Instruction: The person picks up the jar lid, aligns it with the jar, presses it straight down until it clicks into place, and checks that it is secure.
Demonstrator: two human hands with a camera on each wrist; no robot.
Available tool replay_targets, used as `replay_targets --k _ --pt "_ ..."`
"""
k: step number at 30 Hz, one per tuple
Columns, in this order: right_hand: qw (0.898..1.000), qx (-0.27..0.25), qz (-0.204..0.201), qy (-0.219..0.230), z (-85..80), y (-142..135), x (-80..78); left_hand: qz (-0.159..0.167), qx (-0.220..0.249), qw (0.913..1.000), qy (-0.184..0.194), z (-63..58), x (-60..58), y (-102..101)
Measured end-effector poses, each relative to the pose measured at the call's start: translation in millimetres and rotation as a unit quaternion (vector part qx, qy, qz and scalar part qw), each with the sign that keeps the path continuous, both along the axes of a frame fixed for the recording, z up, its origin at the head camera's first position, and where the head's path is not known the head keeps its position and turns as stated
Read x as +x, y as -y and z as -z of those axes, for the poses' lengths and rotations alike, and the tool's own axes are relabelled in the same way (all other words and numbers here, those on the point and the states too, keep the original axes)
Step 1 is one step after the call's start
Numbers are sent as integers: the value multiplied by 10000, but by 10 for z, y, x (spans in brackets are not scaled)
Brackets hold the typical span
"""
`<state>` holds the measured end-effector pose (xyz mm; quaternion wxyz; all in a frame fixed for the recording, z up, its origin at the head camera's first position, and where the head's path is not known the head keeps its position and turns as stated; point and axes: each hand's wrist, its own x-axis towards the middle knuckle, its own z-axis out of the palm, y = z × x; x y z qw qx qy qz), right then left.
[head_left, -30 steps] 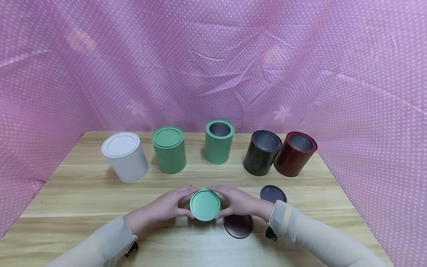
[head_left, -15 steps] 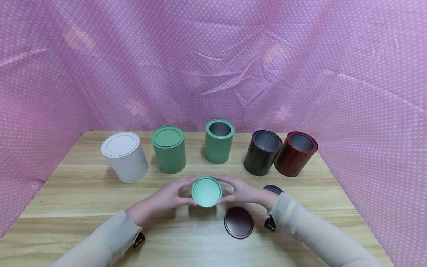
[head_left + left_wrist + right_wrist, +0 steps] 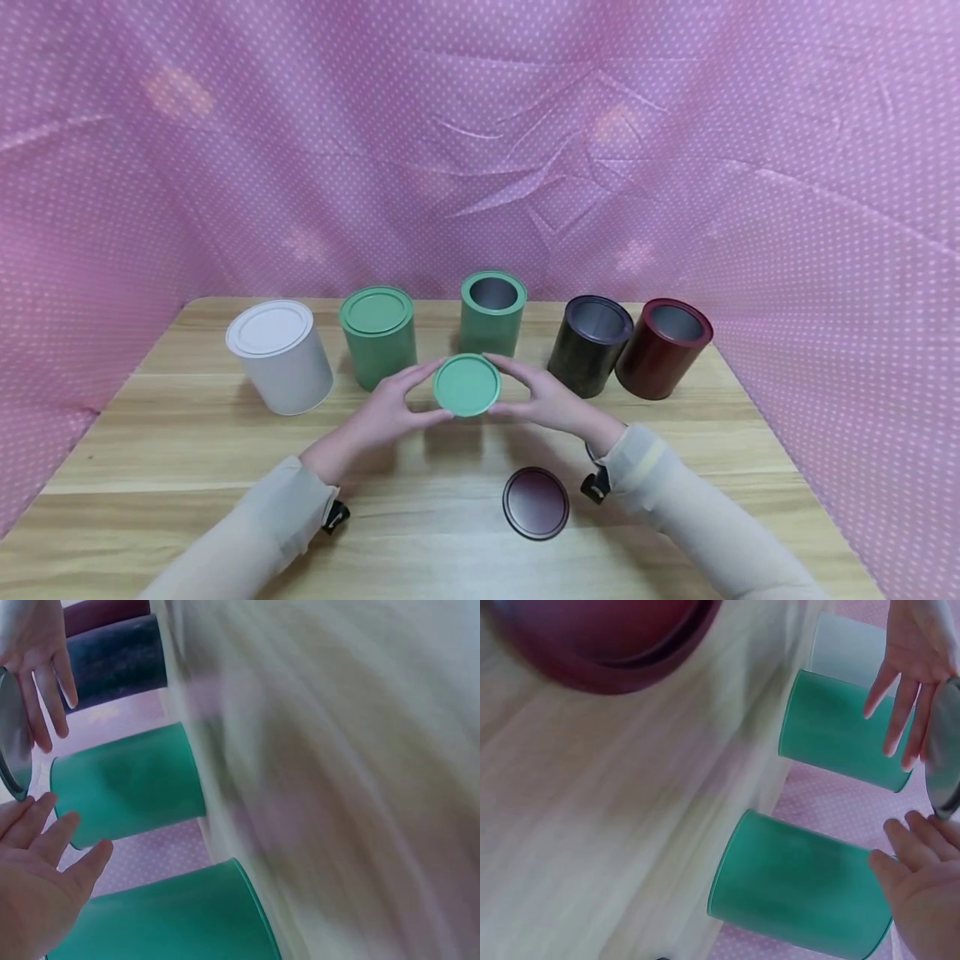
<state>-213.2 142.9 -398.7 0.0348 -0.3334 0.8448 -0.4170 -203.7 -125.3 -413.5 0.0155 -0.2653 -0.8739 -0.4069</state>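
Observation:
A round green lid (image 3: 467, 385) is held up level between my two hands, in front of the uncovered green can (image 3: 491, 325). My left hand (image 3: 396, 407) grips its left edge with thumb and fingertips. On the opposite edge my right hand (image 3: 542, 400) pinches it the same way. Both wrist views show the lid's grey underside (image 3: 13, 735) raised off the table, with the fingers spread below it. To the left stands a second green can (image 3: 378, 337) with its lid on.
A lidded white can (image 3: 281, 357) stands at far left. Uncovered black (image 3: 588, 346) and dark red (image 3: 663, 348) cans stand close together at right. A dark red lid (image 3: 536, 503) lies near the front; a dark lid is mostly hidden under the right sleeve. Pink dotted cloth (image 3: 480, 167) encloses the table.
Both hands have lifted the green lid and carried it forward, away from the body, toward the uncovered green can. The cans and the dark red lid have stayed put.

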Motion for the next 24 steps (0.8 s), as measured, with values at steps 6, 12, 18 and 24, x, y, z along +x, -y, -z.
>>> replay_targets --k 6,12,18,24 --pt "9989 -271 340 -150 -35 34 -61 -169 181 9996 -129 -47 -104 -111" --pt "9963 -601 614 -3 -116 14 -125 -317 320 9989 98 -140 -205 -200" --pt "9924 -874 871 24 -137 3 -225 -429 501 9976 187 -203 -325 -282" --pt "9888 -1066 1025 187 -184 78 -344 -614 814 9941 366 -227 -432 -374"
